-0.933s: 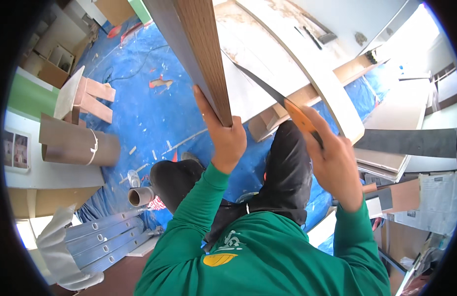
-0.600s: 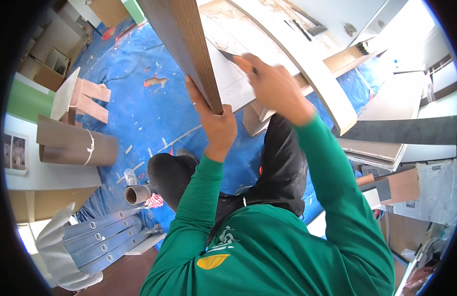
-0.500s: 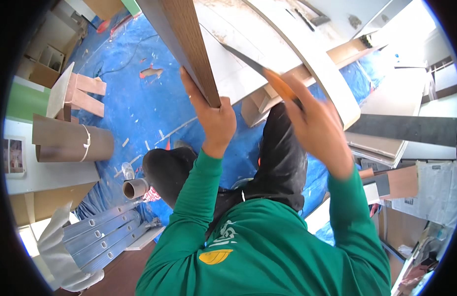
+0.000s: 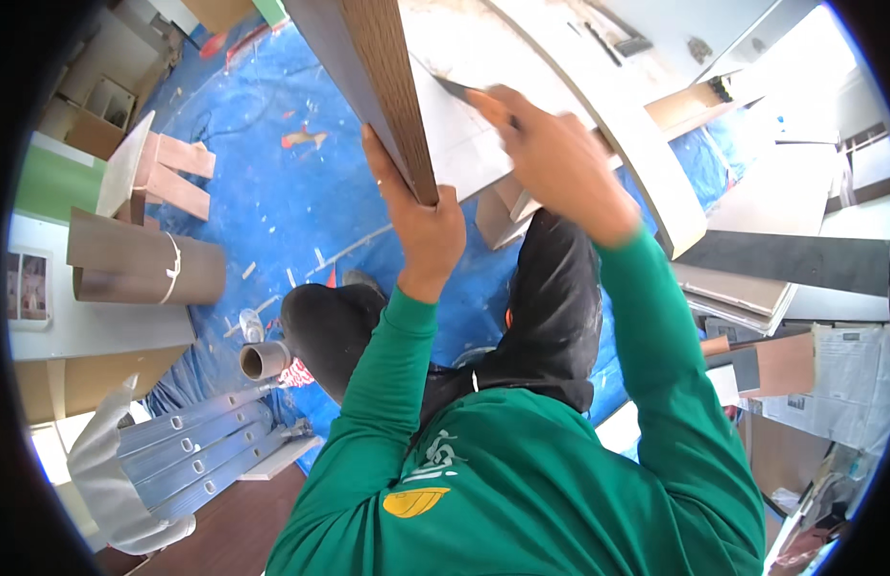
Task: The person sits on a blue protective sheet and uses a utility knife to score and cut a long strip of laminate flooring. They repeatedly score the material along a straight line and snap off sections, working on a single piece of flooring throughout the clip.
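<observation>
My left hand (image 4: pixel 429 230) grips the lower end of a long board (image 4: pixel 392 86) with a brown wood-grain edge and a grey face. Its thumb and fingers lie on opposite sides, and the board slants away past the top of the view. In my right hand (image 4: pixel 565 168) is an orange-handled tool (image 4: pixel 480 100) with a narrow, dark, tapered blade. The blade points up and left, its tip just right of the board with a small gap showing. My right fingers are wrapped round the handle, slightly blurred.
Ahead stands a white worktable (image 4: pixel 464 139) with a curved pale rim strip (image 4: pixel 647 182). Blue sheeting (image 4: pixel 272 182) covers the floor. To the left are a wooden stool (image 4: pixel 167 173), a tied brown roll (image 4: pixel 143 259) and a folded ladder (image 4: pixel 200 446). Stacked panels (image 4: pixel 738 293) lie at right.
My right hand and the tool have moved up and left, bringing the handle closer to the board. My left hand keeps its grip, and the board has shifted slightly right in view.
</observation>
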Demonstrator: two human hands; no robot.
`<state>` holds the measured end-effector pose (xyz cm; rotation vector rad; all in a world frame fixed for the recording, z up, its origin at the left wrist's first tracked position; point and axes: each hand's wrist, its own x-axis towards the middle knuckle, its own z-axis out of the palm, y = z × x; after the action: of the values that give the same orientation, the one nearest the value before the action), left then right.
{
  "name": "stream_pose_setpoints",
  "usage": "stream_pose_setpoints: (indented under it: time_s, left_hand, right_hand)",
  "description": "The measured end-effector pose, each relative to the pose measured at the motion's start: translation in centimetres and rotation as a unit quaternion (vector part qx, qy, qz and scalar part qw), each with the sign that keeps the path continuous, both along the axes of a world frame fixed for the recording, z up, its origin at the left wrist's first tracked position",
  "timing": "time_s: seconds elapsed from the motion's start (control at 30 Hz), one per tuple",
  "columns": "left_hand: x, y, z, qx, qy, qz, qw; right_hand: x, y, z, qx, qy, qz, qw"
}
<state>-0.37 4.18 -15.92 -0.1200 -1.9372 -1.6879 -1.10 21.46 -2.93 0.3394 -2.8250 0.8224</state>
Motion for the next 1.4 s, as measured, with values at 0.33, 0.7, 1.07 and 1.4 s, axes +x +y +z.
stream_pose_setpoints:
  time_s: [0.33,0.7,1.07,1.4]
  left_hand:
    - [0.8,0.4,0.6,0.0,0.029,-0.044,0.999]
    - [1.1,0.0,-0.5,0.027,0.016,-0.014,0.999]
    - [0.7,1.0,1.4,0.005,0.051,-0.037,0.998]
    - [1.1,-0.4,0.3,-0.016,0.045,-0.014,0.999]
  right_hand:
    - [-1.7,-0.5,-3.0,-0.012,0.016,-0.018,1.0]
    - [13.1,4.3,1.6,-0.051,0.004,-0.037,0.998]
    - [-3.6,-1.2,-2.2,0.024,-0.023,-0.025,0.999]
    - [7.5,1.8,1.5,-0.012,-0.008,-0.019,1.0]
